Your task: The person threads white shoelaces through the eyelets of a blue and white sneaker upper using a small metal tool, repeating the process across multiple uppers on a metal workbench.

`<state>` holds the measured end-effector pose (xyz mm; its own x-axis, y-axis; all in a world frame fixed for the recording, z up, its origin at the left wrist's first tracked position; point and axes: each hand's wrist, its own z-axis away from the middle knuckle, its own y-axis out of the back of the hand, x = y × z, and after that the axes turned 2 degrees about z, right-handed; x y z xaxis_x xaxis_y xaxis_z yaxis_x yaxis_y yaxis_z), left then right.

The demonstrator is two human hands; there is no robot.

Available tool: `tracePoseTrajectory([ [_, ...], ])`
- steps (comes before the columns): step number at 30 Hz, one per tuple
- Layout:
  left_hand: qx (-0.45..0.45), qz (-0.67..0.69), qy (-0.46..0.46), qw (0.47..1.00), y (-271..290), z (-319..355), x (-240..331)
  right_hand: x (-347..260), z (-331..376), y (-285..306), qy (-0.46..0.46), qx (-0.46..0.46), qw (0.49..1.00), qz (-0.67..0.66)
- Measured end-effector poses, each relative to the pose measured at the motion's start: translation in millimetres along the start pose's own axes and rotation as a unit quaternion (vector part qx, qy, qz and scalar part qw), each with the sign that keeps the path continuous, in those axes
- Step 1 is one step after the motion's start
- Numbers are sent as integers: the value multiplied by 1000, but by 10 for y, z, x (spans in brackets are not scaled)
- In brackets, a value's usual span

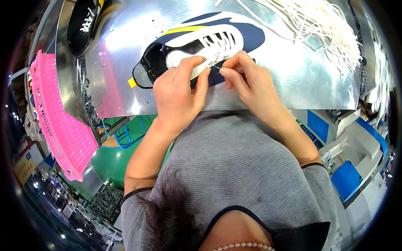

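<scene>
A navy and white shoe upper [253, 37] with a yellow stripe lies on its side on the metal tabletop, its toe to the right. White lacing [218, 42] crosses its throat, and a yellow tab [132, 83] sticks out at the heel. My left hand [179, 93] is closed in a pinch on the near eyelet edge of the shoe. Just to the right, my right hand [252, 83] pinches a thin pale strand, seemingly a shoelace end, between thumb and forefinger. The strand reaches toward the left thumb. Its exact tip is too small to make out.
A heap of loose white shoelaces [322, 31] covers the table's far right. At the far left stands a black shoe part [83, 27] with white marking. A pink plastic basket [58, 117] is beside the table's left edge. Blue-and-grey equipment [347, 175] stands at right.
</scene>
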<state>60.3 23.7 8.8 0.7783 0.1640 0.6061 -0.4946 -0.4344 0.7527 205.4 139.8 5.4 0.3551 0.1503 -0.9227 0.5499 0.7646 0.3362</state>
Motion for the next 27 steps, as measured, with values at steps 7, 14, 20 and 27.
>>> tracePoseTrajectory([
  [7, -43, -30, -109, 993, 16, 27, -29, 27, -63, -172, 10, 1, 1000, 13],
  [14, -22, 71, -27, 997, 124, 32, -29, -176, 42, 576, 3, 6, 1000, -7],
  [20, -183, 290, 219, 913, 408, -277, 75, 73, -711, 297, 60, 53, 986, -146],
  [27, -328, 254, 137, 900, 410, -560, -19, 100, -753, 298, 58, 32, 997, -33],
])
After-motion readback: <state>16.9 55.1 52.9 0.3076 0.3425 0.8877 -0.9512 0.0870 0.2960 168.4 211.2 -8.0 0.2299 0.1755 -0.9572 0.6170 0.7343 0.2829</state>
